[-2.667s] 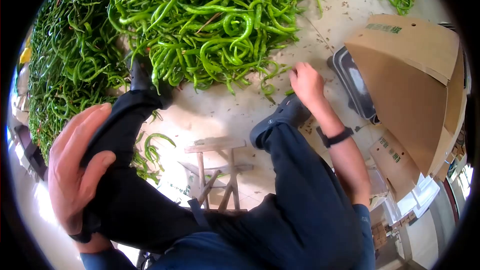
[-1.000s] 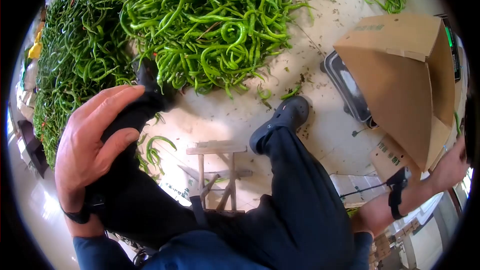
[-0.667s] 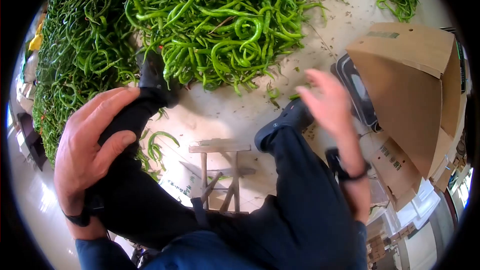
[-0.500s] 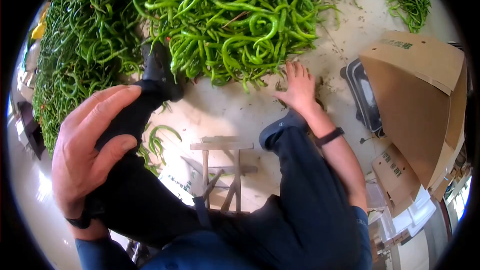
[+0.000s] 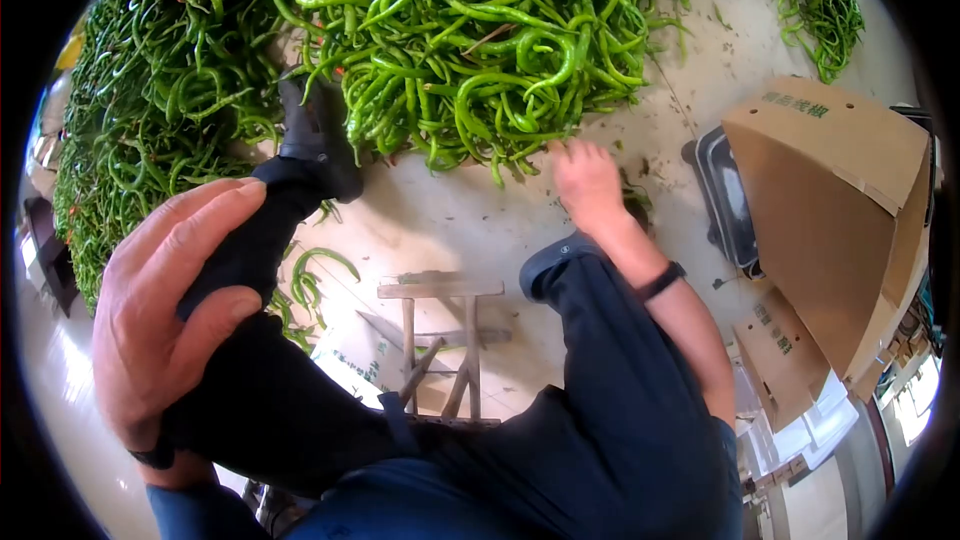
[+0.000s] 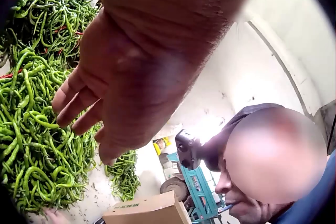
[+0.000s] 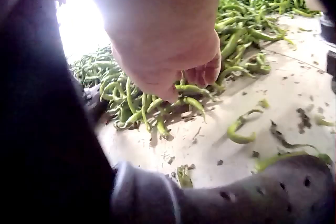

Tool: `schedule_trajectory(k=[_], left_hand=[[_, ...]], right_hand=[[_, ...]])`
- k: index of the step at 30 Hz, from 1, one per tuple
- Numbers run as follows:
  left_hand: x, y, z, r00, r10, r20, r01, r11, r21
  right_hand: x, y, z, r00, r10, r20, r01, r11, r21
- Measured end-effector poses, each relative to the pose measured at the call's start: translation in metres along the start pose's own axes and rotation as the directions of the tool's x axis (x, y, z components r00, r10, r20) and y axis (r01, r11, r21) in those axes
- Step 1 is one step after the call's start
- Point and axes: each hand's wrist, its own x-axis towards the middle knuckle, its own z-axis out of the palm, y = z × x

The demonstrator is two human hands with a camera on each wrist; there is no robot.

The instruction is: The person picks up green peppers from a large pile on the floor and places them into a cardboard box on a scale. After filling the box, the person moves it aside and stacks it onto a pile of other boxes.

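Right hand: the right hand is at the near edge of the heap, its fingers bent inward towards the thumb; a green pepper lies at the fingertips, but whether it is held I cannot tell.
Pepper heap: the pepper heap lies on the floor, in front of the person; the step seems to be taking or gathering peppers at its edge. Better to pinch low and draw gently outward, because the tangled ones may pull their neighbours.
Loose pepper: one curved loose pepper lies apart from the heap, near the right shoe; the foot should not press it.
Left hand: the left hand is above the left leg, fingers loosely extended, thumb apart, holding nothing; it could steady the heap.
Carton: the carton stands at the right, well apart from the heap.
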Motion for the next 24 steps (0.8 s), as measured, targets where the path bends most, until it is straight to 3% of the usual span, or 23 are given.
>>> schedule_trajectory(k=[3, 6, 9, 16, 24], left_hand=[[0.003, 0.004, -0.002, 1.0, -0.023, -0.01, 0.023, 1.0, 0.01], [0.007, -0.002, 0.003, 0.999, -0.037, -0.004, 0.037, 0.999, 0.014], [0.007, -0.01, 0.009, 0.998, -0.065, 0.004, 0.065, 0.998, 0.015], [-0.001, -0.008, 0.005, 0.999, -0.053, -0.005, 0.053, 0.998, 0.023], [0.004, -0.002, 0.011, 0.999, -0.045, 0.006, 0.045, 0.999, 0.027]], right_hand=[[0.031, -0.01, 0.012, 0.998, 0.017, 0.06, -0.011, 0.995, -0.101], [0.026, -0.003, 0.019, 0.999, 0.031, -0.033, -0.033, 0.996, -0.079], [0.021, 0.001, 0.022, 0.991, 0.132, 0.024, -0.131, 0.991, -0.04], [-0.022, 0.009, 0.004, 0.992, 0.124, 0.008, -0.124, 0.982, 0.145], [-0.01, 0.009, 0.01, 0.979, 0.202, 0.042, -0.205, 0.971, 0.125]])
